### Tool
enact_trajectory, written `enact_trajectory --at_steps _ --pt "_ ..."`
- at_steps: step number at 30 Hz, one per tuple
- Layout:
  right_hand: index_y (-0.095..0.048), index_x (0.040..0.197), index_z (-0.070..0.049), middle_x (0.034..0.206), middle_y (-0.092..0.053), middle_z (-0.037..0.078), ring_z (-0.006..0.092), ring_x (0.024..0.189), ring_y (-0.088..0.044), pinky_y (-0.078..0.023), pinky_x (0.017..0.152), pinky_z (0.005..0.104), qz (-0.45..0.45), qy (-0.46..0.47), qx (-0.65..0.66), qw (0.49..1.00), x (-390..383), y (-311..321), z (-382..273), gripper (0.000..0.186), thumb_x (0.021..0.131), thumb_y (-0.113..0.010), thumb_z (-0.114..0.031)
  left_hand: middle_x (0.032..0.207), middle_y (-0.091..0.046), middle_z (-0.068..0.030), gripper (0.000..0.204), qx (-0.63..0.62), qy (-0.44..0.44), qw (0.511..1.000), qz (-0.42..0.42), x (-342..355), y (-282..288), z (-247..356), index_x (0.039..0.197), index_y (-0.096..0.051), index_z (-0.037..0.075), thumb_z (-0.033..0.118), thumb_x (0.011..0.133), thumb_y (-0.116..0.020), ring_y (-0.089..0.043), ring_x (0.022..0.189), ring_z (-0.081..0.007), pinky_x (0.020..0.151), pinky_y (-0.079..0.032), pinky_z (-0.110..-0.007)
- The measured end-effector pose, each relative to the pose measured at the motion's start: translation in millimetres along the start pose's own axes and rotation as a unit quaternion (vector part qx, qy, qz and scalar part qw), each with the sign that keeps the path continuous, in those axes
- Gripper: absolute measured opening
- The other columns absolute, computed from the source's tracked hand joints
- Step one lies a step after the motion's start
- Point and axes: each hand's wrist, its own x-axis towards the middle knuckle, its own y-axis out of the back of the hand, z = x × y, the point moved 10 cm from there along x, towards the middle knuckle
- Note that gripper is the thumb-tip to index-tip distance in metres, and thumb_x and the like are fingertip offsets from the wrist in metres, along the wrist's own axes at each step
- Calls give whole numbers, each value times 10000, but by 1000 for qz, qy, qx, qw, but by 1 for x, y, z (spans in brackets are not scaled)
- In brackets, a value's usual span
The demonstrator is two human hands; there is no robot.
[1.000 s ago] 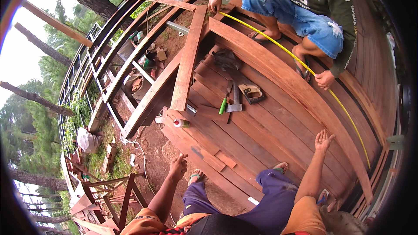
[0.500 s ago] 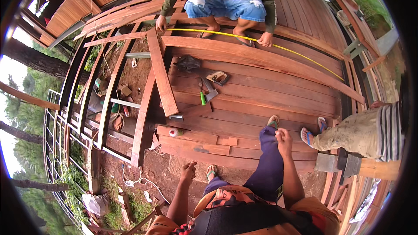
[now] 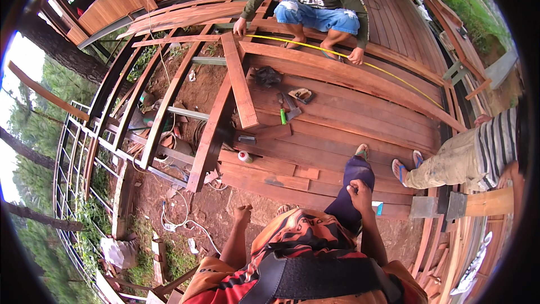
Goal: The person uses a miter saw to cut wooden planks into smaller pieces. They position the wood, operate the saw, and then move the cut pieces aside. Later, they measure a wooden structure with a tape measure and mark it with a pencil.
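Observation:
My left hand (image 3: pixel 242 214) is raised over the dirt beside the deck, fingers curled in, with nothing visible in it. My right hand (image 3: pixel 360 195) is curled against my raised right knee, also with nothing visible in it. My right foot stands on the reddish deck boards (image 3: pixel 360 118). Across from me a squatting person (image 3: pixel 320 8) holds a yellow tape measure (image 3: pixel 315 46) stretched along a long plank (image 3: pixel 337 73). On the deck lie a green-handled tool (image 3: pixel 283 116), a black plastic bag (image 3: pixel 265 76) and a white bottle (image 3: pixel 244 156).
Open joists (image 3: pixel 169 110) with gaps over soil lie at the left, a loose board (image 3: pixel 239 81) slanting across their near end. Another person in a striped shirt (image 3: pixel 498 143) stands at the right beside a thick wooden beam (image 3: pixel 489 204). A white cable (image 3: pixel 197 225) trails over the dirt.
My view has shifted, so the deck and joists sit farther right and higher. My right hand has come down nearer my knee. The squatting person still holds the tape along the plank.

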Motion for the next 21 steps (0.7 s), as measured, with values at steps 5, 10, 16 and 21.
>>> enact_trajectory --at_steps 5,10,16,21 --pt "-682 1018 -24 936 -748 138 236 847 -745 -572 768 363 -11 -58 51 997 7 -16 25 199 910 -764 -170 567 -489 6 287 -14 30 999 31 -5 18 -53 935 -717 28 307 983 -673 -436 449 -123 402 -349 -320" --pt "-681 1042 -7 941 -748 124 198 878 -745 -582 798 324 -23 -72 78 994 2 -35 27 199 938 -745 -164 601 -546 -36 286 -16 49 998 41 -18 55 -93 917 -709 13 295 963 -699 -465 450 -143 402 -362 -331" --pt "-669 1053 -11 956 -742 104 168 913 -730 -579 836 305 -19 -109 176 978 -18 -52 34 169 959 -720 -142 598 -545 -29 269 -11 59 997 54 -19 84 -99 874 -690 20 273 965 -684 -467 443 -135 396 -359 -313" --pt "-678 1089 -32 1001 -762 153 249 941 -766 -603 819 350 33 -105 179 978 -37 -47 49 265 942 -749 -241 584 -497 5 266 18 32 999 10 -12 61 -67 848 -663 44 270 986 -649 -429 427 -114 377 -310 -289"
